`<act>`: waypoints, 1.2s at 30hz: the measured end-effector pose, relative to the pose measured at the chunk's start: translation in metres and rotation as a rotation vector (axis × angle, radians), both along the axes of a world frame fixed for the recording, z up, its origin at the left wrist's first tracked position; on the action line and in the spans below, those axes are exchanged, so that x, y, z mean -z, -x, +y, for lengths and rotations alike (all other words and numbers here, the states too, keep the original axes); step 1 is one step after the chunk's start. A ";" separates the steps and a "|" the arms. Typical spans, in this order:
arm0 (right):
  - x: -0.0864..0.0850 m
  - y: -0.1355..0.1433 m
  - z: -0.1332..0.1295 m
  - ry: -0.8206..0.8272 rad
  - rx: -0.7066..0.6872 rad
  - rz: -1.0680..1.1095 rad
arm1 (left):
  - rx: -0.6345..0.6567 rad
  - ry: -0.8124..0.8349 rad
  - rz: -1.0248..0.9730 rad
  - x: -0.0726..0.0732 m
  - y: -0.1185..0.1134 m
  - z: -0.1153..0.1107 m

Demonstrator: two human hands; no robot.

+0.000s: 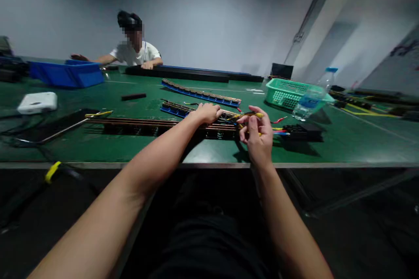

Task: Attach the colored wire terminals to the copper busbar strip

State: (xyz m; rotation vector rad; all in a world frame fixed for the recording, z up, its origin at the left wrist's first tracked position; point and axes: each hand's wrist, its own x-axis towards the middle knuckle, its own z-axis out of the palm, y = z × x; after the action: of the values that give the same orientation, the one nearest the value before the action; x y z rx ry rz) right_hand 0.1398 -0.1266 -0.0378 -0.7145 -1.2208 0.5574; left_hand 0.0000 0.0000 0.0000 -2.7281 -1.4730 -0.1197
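My left hand [207, 113] reaches over a blue-based strip with metal rails [173, 108], its fingers bent down onto it; the fingertips are partly hidden. Close to its right, my right hand [260, 135] is closed around a slim yellow-handled tool [258, 115], which may be pliers. The tool's dark end points left toward the strip, and blur hides its tip. Below both hands, a long dark rail assembly with copper-coloured bars [147, 123] lies along the near side of the table. Coloured wires run from its right end to a black connector block [303, 132].
Another blue-based strip [201, 93] lies farther back. A green basket [284, 91] and a water bottle [309, 100] stand right. At left are a blue bin [67, 74], a white box [37, 103] and a dark tablet-like panel [59, 125]. A person [135, 54] sits opposite, behind long black bars [196, 73].
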 end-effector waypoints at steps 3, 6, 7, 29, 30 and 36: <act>0.003 0.000 0.000 0.017 0.002 -0.044 | -0.008 0.004 -0.003 0.000 0.001 0.000; 0.006 0.001 -0.002 0.021 0.016 -0.308 | -0.015 0.012 0.005 0.001 0.000 0.003; 0.007 0.001 -0.003 0.015 0.020 -0.436 | -0.019 0.015 0.009 0.001 0.000 0.004; 0.011 -0.011 -0.014 -0.145 0.390 -0.201 | -0.010 0.031 -0.011 -0.002 0.001 -0.001; 0.011 -0.015 -0.015 -0.154 0.424 -0.217 | -0.010 0.028 -0.013 -0.002 0.001 -0.001; 0.011 -0.054 -0.021 -0.232 0.547 -0.142 | 0.000 0.027 -0.008 0.000 0.001 0.003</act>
State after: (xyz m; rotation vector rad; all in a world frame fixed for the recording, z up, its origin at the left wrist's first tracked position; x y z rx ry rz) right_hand 0.1943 -0.1475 -0.0484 -0.8558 -1.1328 -0.0866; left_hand -0.0008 0.0028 -0.0001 -2.7516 -1.4877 -0.1117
